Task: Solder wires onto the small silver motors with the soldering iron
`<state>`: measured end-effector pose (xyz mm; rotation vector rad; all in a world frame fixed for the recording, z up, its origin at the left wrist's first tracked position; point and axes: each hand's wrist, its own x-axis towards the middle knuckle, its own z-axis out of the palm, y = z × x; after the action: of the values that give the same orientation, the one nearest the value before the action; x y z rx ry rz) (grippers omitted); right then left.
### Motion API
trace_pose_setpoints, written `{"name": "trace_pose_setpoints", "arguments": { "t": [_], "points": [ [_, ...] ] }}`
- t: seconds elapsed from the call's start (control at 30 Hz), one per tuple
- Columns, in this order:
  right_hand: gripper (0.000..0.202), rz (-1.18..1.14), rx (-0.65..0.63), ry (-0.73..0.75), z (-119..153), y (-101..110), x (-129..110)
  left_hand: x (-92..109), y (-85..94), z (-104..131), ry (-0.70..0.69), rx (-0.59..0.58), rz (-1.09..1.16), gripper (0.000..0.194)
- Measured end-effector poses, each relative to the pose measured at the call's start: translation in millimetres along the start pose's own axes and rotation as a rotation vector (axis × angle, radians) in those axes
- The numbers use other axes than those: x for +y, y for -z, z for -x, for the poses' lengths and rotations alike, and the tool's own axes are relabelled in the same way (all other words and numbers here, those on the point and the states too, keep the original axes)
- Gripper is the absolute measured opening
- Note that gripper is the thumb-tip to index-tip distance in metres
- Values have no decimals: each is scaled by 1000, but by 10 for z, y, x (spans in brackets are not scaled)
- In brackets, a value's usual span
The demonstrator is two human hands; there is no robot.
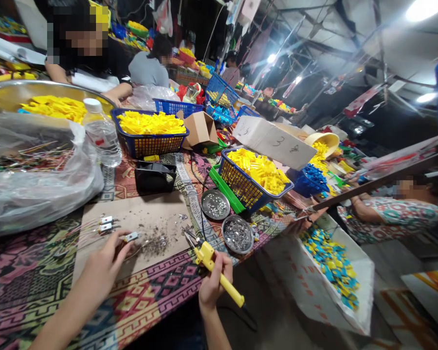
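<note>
My right hand (pixel 214 282) is closed around a yellow soldering iron (pixel 224 283), whose metal tip points up and left over the cardboard sheet's right edge. Between the fingertips of my left hand (pixel 107 260) is a small white switch-like part (pixel 132 236), pinched just above the brown cardboard sheet (pixel 131 214). Two similar white parts (pixel 105 223) with thin wires lie on the cardboard beyond that hand. Dark crumbs and bits of metal (pixel 156 242) are scattered between my hands. Two round metal dishes (pixel 237 234) with small shiny pieces stand right of the iron's tip.
A black box-shaped holder (pixel 155 177) stands behind the cardboard. Blue baskets (pixel 241 187) of yellow parts, a water bottle (pixel 100 133) and a plastic bag of wires (pixel 40 194) surround the work spot. Below the table's right edge is a white bin (pixel 336 277). Other people sit nearby.
</note>
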<state>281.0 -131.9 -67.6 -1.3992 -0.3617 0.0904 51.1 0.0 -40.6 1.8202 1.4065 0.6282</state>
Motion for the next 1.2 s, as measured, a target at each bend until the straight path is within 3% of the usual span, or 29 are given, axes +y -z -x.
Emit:
{"name": "trace_pose_setpoints", "arguments": {
  "t": [0.13, 0.37, 0.47, 0.6, 0.77, 0.93, 1.07, 1.2],
  "points": [
    [36, -4, -7, 18, -2, -11, -27, -58, -7, -14, -97, 32, -47, 49],
    [32, -10, -1, 42, 6, -22, -1, -202, -39, -14, -301, 205, -236, 48],
    [31, 10, -14, 59, -8, -18, 5, -93, 71, 51, -359, 286, -203, 42],
    [33, 60, 13, 119, -36, -11, -50, 163, 247, 235, -424, 299, -133, 38],
    [32, 67, 89, 188, -78, -96, -40, 256, 353, 384, -314, 290, -98, 47],
    [31, 16, 118, 216, -93, -122, -27, 217, 411, 490, -164, 262, -85, 32],
    [30, -17, 94, 244, -92, -122, -38, 231, 346, 453, -45, 190, -159, 24],
    [28, -20, 96, 271, -94, -135, -43, 251, 215, 356, -14, 135, -288, 13]
  ]
}}
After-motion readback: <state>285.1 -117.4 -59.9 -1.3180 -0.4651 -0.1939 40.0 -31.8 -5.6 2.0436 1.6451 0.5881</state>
